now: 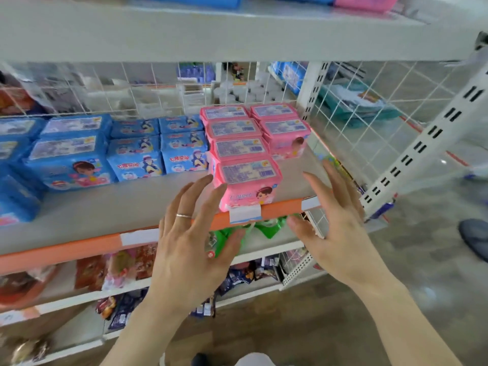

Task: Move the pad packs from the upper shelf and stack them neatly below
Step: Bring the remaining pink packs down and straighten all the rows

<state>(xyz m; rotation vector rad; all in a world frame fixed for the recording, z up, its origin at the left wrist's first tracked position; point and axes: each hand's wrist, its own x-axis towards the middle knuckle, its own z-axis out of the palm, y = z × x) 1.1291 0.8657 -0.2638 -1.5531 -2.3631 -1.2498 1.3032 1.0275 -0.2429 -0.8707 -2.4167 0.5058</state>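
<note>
The pink pad packs (pixel 248 165) stood on the middle shelf (pixel 111 207), toward its right end, in two rows that ran from the near edge to the far side. The nearest pack (pixel 247 184) sat at the orange front strip (pixel 277 210), just behind a white price tag (pixel 245 215). Its top had a pale label with small print and a barcode, too blurred to read, and its front showed a cartoon face. To the left stood blue packs (pixel 134 151) with a cartoon girl and Chinese characters which I could not read clearly.

The left hand (pixel 195 241), with a ring (pixel 184 215) on one finger, was spread wide and held nothing; its fingers (pixel 211 196) were touching or almost touching the left side of the nearest pack. The right hand (pixel 340 225) was also wide and empty, apart from the pack on its right. More pink and blue packs (pixel 367 2) lay on the upper shelf (pixel 211 35).
</note>
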